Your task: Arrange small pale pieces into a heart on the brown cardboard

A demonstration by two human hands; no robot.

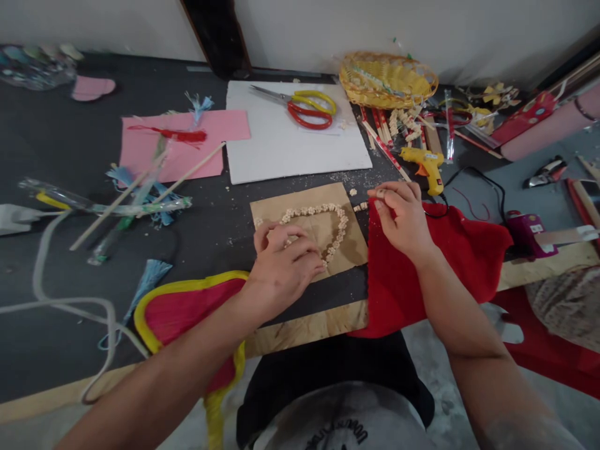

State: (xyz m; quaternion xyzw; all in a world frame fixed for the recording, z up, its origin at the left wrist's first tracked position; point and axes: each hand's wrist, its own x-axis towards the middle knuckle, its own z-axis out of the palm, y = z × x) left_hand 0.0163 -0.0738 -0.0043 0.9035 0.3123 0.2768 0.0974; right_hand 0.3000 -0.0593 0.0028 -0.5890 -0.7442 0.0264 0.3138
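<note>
Seemingly, trim (344,220) is laid from ten to five o'clock, the rest hidden; whether left hand (288,256) or right hand (404,215) grips is unclear.

scissors (309,111) (one handle yellow, the other red) are lying on a white board (290,156). a yellow wicker basket (394,99) is sitting by its far right corner. leftward, a red tassel (182,135) is resting on a pink sheet (234,124), and a white cable (84,302) is looping across the bench (206,244).
</note>
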